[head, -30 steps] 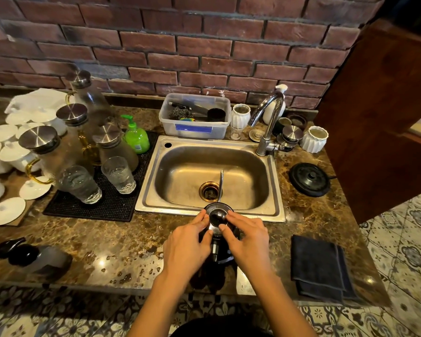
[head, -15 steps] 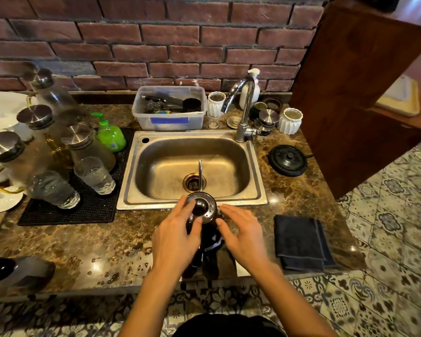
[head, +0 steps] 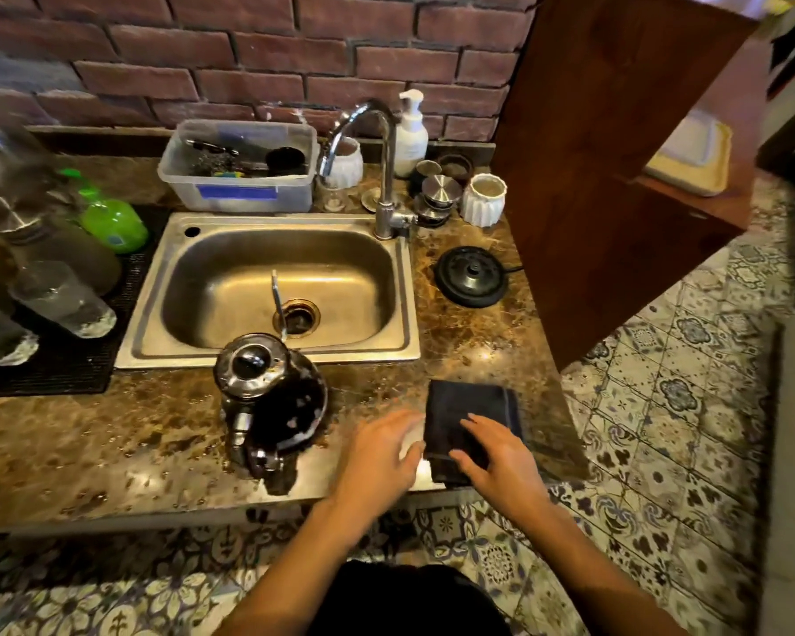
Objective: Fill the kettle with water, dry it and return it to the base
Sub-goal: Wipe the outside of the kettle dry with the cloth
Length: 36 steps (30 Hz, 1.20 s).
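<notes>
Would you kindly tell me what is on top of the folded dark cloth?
Only the right hand, fingers spread over the cloth near its front; the left hand is at its left edge. The countertop beneath is hidden.

1. I see the kettle (head: pixel 269 397) standing upright on the bench (head: pixel 111 433), just in front of the sink (head: pixel 400 296). It is dark and glossy, flecked with droplets, and its lid is on. The thin spout reaches out over the basin, and the handle faces me.
2. The base (head: pixel 471 275), a black round disc with a centre pin, lies flat on the bench right of the sink, well apart from the kettle.
3. The dark folded cloth (head: pixel 473 406) lies flat near the bench's front edge, right of the kettle.
</notes>
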Motion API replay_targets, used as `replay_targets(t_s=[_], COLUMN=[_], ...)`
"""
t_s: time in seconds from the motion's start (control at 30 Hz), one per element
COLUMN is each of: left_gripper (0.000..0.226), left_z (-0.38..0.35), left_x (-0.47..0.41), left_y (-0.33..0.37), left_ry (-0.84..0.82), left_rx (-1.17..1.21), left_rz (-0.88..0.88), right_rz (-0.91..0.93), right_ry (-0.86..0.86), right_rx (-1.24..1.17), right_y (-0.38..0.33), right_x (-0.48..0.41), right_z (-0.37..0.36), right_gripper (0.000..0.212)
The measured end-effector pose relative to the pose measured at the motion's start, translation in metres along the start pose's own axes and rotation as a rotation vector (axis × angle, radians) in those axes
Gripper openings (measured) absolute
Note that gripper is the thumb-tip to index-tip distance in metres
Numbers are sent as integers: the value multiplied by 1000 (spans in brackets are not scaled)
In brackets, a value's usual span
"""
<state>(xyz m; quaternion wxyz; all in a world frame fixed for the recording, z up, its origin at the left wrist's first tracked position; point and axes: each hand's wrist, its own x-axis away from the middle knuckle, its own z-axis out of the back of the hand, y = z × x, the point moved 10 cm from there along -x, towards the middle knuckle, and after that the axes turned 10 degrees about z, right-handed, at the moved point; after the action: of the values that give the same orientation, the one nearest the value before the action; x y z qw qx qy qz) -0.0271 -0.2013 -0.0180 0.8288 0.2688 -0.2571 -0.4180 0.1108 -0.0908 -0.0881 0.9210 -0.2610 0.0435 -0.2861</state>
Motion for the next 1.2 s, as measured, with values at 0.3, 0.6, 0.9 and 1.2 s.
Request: replay_targets(t_s=[0.3, 0.6, 0.9, 1.2], left_gripper=[76, 76, 47, 34], left_z=[-149, -171, -144, -75], left_x=[-21, -7, 13, -3], left_y=[-6, -33, -22, -19], left_ry=[-321, -238, -73, -21], left_rx=[-435, -602, -446, -158], left_rz=[23, -36, -127, 32], right_rz=[131, 279, 263, 49], right_ry=[-244, -165, -77, -173], right_rx=[160, 253, 71, -355], right_y=[63, 57, 56, 30], right_x=[30, 43, 44, 19], right_z=[-34, -30, -13, 19], right_gripper=[78, 72, 38, 15])
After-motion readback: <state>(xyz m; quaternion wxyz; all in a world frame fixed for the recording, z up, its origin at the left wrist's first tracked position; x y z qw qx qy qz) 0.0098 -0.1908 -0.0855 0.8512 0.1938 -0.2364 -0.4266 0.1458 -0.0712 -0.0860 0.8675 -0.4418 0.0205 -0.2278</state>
